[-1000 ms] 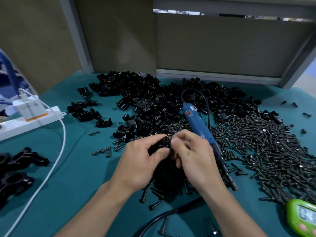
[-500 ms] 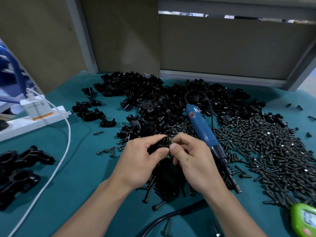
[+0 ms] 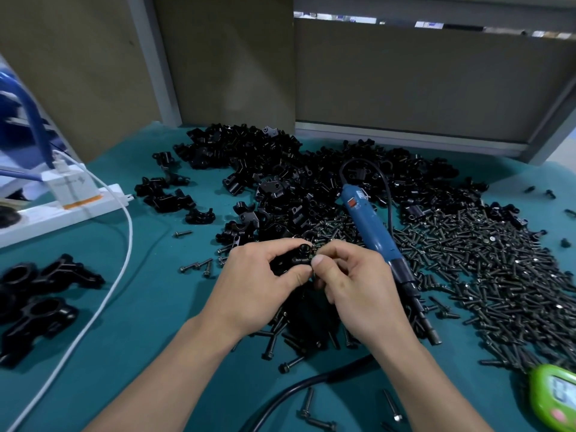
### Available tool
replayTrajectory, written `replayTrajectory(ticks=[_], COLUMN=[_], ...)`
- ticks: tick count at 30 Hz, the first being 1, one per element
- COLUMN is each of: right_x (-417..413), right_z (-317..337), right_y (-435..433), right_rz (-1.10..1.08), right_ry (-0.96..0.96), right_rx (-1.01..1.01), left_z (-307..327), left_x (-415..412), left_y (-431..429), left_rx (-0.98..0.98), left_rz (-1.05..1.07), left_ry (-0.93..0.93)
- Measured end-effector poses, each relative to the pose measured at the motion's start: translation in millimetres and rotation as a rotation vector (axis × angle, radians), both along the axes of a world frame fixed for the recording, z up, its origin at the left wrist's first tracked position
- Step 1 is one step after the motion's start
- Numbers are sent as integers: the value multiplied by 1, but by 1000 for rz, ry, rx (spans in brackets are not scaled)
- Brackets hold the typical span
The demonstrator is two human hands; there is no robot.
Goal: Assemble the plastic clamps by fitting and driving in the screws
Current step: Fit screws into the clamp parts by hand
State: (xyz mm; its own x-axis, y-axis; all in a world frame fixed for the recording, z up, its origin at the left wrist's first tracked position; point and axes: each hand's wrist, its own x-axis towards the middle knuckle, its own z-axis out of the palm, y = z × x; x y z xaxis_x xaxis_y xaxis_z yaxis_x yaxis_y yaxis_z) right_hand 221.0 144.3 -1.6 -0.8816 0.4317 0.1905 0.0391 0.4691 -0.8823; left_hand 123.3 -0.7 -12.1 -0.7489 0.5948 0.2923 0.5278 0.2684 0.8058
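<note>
My left hand [image 3: 261, 285] grips a black plastic clamp [image 3: 294, 258] above the middle of the teal table. My right hand [image 3: 352, 285] meets it from the right, its thumb and fingers pinching something small at the clamp's side; the fingers hide it, likely a screw. A blue electric screwdriver [image 3: 374, 232] lies on the table just right of my right hand, tip pointing toward me. A heap of loose black clamp parts [image 3: 296, 182] fills the back, and a wide pile of black screws [image 3: 486, 269] spreads to the right.
Assembled black clamps [image 3: 40, 294] lie at the left edge. A white power strip [image 3: 62, 210] with a charger and white cable [image 3: 124, 244] sits at the left. A green timer [image 3: 554, 400] is at the lower right. A black cord [image 3: 296, 391] and loose screws lie near me.
Both hands stay together on the clamp; the fingers of my right hand have shifted slightly at its side. The view has drifted a little.
</note>
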Motion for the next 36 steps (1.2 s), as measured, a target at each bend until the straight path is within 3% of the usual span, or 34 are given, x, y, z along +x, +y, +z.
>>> replayTrajectory(ticks=[8, 23, 28, 36], right_x=[-2, -2, -1, -8], right_z=[0, -3, -4, -6], right_y=[-6, -6, -3, -10], right_rz=[18, -71, -17, -90], right_ry=[40, -53, 14, 6], right_rx=[36, 92, 88, 266], left_z=[-2, 4, 2, 1], left_x=[5, 11, 6, 8], left_y=[3, 5, 7, 6], left_rx=[74, 51, 28, 47], left_rz=[-26, -33, 24, 16], left_ry=[-47, -50, -98, -111])
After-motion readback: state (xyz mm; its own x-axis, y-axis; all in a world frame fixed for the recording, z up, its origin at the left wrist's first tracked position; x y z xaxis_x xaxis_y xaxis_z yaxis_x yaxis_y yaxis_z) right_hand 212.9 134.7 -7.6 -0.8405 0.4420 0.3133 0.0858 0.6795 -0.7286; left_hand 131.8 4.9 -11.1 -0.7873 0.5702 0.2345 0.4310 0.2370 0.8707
